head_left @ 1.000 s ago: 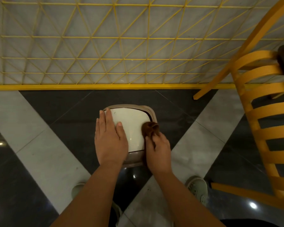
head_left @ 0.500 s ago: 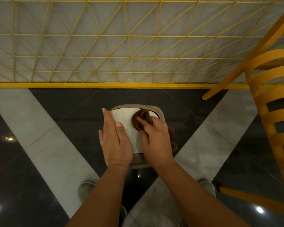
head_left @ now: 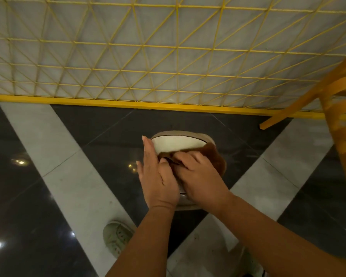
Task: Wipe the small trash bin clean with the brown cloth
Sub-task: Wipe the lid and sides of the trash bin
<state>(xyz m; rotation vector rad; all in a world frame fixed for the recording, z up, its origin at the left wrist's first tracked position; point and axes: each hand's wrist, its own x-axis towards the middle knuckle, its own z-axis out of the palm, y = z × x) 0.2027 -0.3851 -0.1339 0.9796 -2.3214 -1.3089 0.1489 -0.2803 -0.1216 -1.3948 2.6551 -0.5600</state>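
Observation:
The small trash bin point(head_left: 178, 142) stands on the floor in the middle of the view, beige with a cream lid. The brown cloth point(head_left: 215, 157) lies spread over the lid's middle and right side. My right hand point(head_left: 200, 176) presses flat on the cloth and grips it, fingers pointing left. My left hand point(head_left: 157, 176) rests flat along the bin's left edge, fingers together and straight, holding the bin steady. The lid's near part is hidden under both hands.
A yellow wire-grid partition point(head_left: 148, 56) with a yellow base rail point(head_left: 128, 102) runs just behind the bin. A yellow slatted wooden chair point(head_left: 340, 116) stands at the right. My left shoe point(head_left: 117, 235) shows below on the black and white tiled floor point(head_left: 68, 186).
My right hand has swept the cloth from the lid's right edge leftward across its middle, and the cloth has spread out. My left hand stayed on the bin's left side.

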